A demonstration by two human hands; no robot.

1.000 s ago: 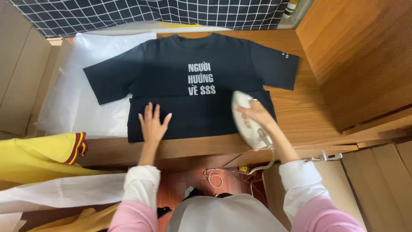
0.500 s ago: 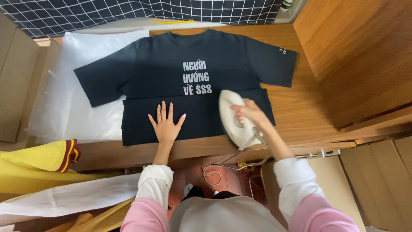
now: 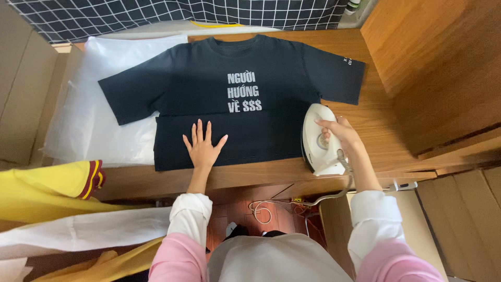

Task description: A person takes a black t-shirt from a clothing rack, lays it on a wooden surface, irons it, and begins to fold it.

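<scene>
In the head view, a dark shirt [image 3: 229,99] with pale letters on the chest lies flat on a wooden surface [image 3: 381,125], with its bottom part folded up. The left hand [image 3: 202,147] lies flat on the folded bottom part of the shirt, at about 6 o'clock from the letters, and its fingers [image 3: 199,130] are spread wide open and hold nothing. The right hand [image 3: 339,133] is at about 3 o'clock from the left hand, and its fingers are closed around the handle of a white iron [image 3: 318,140]. The iron sits at the right edge of the shirt, partly on the cloth and partly on the wood. A cord [image 3: 318,197] runs from the iron down under the surface. A white sheet [image 3: 94,120] lies under the left sleeve of the shirt, at 9 o'clock. A yellow cloth [image 3: 47,190] with a red and yellow edge lies at about 8 o'clock, off the surface. A dark cloth with white squares [image 3: 156,13] hangs at 12 o'clock, behind the shirt. Both arms wear pink and white sleeves.
</scene>
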